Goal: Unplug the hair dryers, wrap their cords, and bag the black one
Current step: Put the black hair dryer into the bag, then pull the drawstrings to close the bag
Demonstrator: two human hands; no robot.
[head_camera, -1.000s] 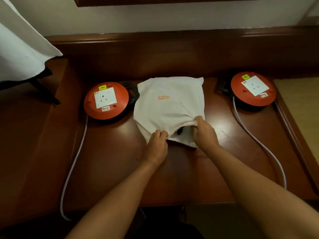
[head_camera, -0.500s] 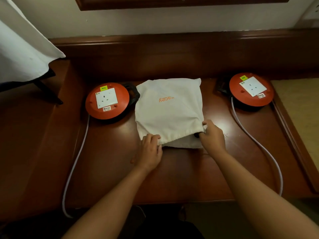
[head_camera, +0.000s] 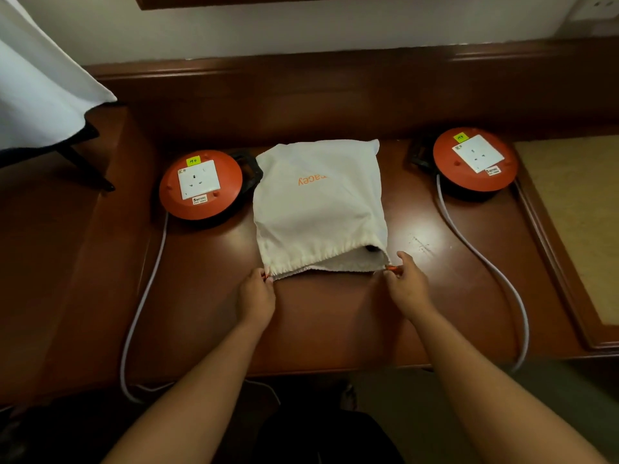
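Head view: orange drawstring ends (head_camera: 392, 268) are pinched by left hand (head_camera: 256, 298) and right hand (head_camera: 407, 284). White cloth drawstring bag (head_camera: 318, 209) lies between and beyond both grips, its mouth partly gathered.

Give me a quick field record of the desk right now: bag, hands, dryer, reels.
bag: white drawstring bag lying flat on the wooden desk, mouth toward the person, still partly open
left hand: pinches the orange drawstring at the bag's left corner
right hand: pinches the orange drawstring at the right corner
black dryer: only a dark bit shows inside the mouth
reels: two orange cable reels, one on each side of the bag, sockets empty
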